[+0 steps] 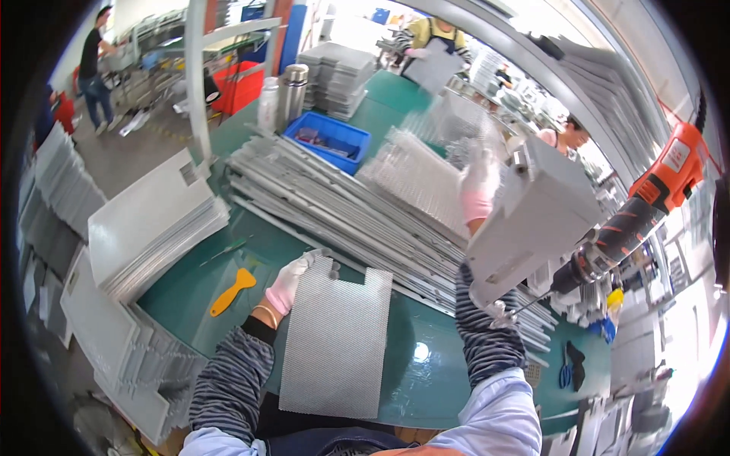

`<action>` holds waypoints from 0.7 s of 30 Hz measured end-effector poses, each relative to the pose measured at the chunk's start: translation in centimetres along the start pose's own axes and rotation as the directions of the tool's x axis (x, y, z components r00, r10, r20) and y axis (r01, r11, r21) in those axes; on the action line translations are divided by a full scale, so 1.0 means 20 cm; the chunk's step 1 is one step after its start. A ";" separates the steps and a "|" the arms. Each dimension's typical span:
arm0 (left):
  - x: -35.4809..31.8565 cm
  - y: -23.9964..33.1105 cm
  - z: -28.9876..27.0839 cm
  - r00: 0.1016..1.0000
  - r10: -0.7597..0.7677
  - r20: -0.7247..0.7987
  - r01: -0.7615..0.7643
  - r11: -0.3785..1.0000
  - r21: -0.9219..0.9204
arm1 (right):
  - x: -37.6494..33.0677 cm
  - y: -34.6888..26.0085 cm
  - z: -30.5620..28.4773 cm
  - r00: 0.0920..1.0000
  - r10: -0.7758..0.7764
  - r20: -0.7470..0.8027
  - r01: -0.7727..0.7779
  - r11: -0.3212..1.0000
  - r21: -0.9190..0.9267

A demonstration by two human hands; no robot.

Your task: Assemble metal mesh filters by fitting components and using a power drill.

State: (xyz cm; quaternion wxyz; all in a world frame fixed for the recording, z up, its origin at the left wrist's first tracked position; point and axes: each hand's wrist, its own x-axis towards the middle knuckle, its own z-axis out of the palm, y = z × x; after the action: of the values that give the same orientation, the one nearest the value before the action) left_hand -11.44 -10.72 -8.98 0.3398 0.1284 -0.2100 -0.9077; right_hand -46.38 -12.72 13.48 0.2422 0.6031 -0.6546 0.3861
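My left hand point(287, 283), in a white and pink glove, grips the upper left edge of a grey mesh panel point(334, 342). The panel has a notch cut in its top edge and reaches down to the table's near edge. My right hand point(479, 190), gloved alike, is stretched out far to the right beside a stack of mesh sheets point(414, 175). Motion smears its fingers, and a grey machine housing point(532, 213) hides part of the forearm. Just beyond this hand is a blurred mesh sheet point(456, 125); whether the hand holds it I cannot make out.
Long metal strips point(342, 220) lie across the green table point(433, 372). An orange scraper point(233, 292) and stacked white panels point(152, 228) are at left. Behind stand a blue bin point(327, 140) and a steel flask point(293, 91). An orange power screwdriver point(639, 205) hangs right. A co-worker point(441, 45) stands opposite.
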 end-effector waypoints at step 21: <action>-0.16 -0.29 0.15 0.999 -0.023 0.026 0.021 0.998 0.060 | -1.47 -0.07 -1.11 0.565 0.700 0.436 -0.663 0.070 0.746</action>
State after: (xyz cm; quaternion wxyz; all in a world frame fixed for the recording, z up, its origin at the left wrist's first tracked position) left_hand -13.37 -3.73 -8.75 0.3231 0.1288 -0.2403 -0.9062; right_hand -43.81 22.73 3.81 -0.2907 0.2495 -0.5628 0.7324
